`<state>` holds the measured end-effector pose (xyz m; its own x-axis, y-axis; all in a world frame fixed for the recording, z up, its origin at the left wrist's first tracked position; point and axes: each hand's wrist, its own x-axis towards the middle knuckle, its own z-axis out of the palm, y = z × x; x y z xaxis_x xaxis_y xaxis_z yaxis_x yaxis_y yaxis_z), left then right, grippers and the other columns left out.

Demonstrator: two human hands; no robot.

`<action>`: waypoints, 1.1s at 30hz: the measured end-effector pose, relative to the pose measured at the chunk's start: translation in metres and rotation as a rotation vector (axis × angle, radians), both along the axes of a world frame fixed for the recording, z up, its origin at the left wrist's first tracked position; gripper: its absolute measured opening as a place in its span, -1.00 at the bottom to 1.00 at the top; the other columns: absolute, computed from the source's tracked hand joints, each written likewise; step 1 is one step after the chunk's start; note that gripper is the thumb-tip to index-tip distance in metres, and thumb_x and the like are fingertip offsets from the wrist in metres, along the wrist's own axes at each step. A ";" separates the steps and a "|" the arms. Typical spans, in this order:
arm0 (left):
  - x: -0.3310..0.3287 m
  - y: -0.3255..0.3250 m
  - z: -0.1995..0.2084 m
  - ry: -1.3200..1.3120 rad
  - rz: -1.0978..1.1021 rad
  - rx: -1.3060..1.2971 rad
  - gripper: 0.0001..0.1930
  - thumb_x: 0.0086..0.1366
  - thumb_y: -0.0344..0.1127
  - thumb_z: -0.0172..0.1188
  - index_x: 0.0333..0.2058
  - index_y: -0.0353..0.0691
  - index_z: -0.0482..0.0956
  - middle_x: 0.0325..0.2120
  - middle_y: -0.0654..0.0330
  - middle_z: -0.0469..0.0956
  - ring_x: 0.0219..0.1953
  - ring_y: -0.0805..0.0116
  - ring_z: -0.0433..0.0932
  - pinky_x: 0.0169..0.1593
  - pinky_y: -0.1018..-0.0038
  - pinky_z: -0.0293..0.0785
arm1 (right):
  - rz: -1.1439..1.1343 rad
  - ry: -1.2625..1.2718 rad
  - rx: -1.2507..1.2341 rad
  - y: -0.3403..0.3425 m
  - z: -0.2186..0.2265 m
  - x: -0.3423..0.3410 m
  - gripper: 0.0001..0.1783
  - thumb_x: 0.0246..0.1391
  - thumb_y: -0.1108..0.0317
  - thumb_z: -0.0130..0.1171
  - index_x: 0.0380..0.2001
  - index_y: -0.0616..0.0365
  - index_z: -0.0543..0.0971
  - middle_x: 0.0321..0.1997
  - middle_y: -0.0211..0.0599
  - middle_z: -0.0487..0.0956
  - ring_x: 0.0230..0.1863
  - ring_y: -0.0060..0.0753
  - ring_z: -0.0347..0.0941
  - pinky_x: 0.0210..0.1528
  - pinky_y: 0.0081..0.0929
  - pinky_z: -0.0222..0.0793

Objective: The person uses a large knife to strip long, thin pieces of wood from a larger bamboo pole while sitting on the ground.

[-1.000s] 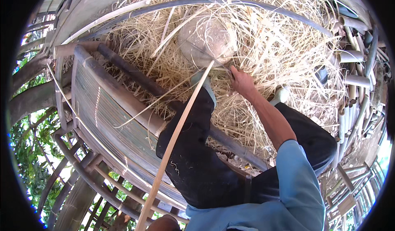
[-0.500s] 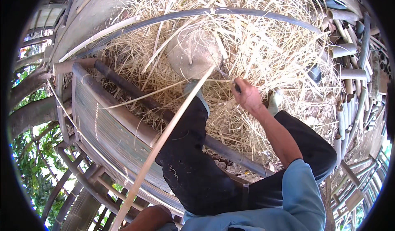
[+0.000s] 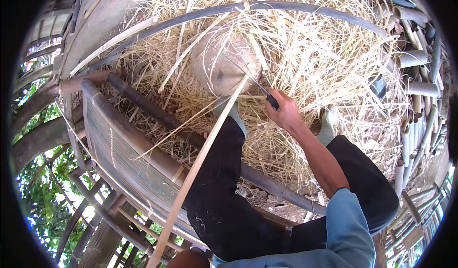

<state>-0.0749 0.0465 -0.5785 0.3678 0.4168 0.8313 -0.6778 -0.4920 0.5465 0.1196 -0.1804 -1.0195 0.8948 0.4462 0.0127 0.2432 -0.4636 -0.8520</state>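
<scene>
Leftmost: bamboo bench [image 3: 129,149] frame, slatted. Left hand [image 3: 191,260] at bottom edge, mostly cut off; fingers' state cannot be told, apparently at near end of bamboo strip [image 3: 200,163]. Strip runs diagonally up to wooden block [image 3: 224,65] sitting in straw pile [image 3: 324,44]. Right hand [image 3: 285,110] fingers closed round dark knife [image 3: 267,96] handle, blade at strip's far end. Judgement: strip light, long, springy, edges likely sharp; hold near cut, flat faces pinched.
</scene>
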 end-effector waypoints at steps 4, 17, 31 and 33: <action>0.009 -0.001 -0.010 0.026 0.035 -0.007 -0.62 0.48 0.01 -0.07 -0.41 -0.11 0.44 -0.74 0.45 0.14 -0.78 0.65 0.13 -0.75 0.66 0.08 | -0.123 -0.014 -0.088 0.010 0.000 0.012 -0.56 0.19 0.25 0.24 0.08 0.19 0.46 -0.53 -0.12 0.61 -0.64 -0.10 0.59 -0.65 -0.28 0.54; 0.028 -0.001 -0.020 0.058 0.055 -0.020 -0.68 0.47 -0.08 -0.08 -0.42 -0.14 0.37 -0.72 0.42 0.12 -0.75 0.61 0.08 -0.72 0.61 0.03 | -0.081 -0.023 -0.147 0.035 -0.047 0.013 -0.56 0.21 0.07 0.24 -0.19 0.24 0.37 -0.66 0.06 0.54 -0.68 -0.01 0.56 -0.69 -0.21 0.49; 0.031 0.007 -0.018 0.061 0.076 -0.032 -0.73 0.46 -0.18 -0.09 -0.43 -0.16 0.31 -0.70 0.39 0.09 -0.72 0.56 0.02 -0.68 0.55 -0.01 | -0.157 0.094 -0.079 0.043 -0.041 -0.001 -0.64 0.15 0.29 0.32 -0.21 0.27 0.39 -0.64 -0.05 0.55 -0.71 -0.13 0.56 -0.70 -0.24 0.48; 0.026 0.010 -0.014 0.062 0.096 -0.031 -0.73 0.46 -0.19 -0.09 -0.43 -0.17 0.30 -0.70 0.39 0.09 -0.72 0.56 0.01 -0.68 0.54 -0.02 | -0.189 -0.009 0.149 0.046 -0.022 0.000 -0.65 0.15 0.28 0.31 -0.23 0.26 0.39 -0.64 -0.12 0.54 -0.71 -0.15 0.56 -0.71 -0.25 0.47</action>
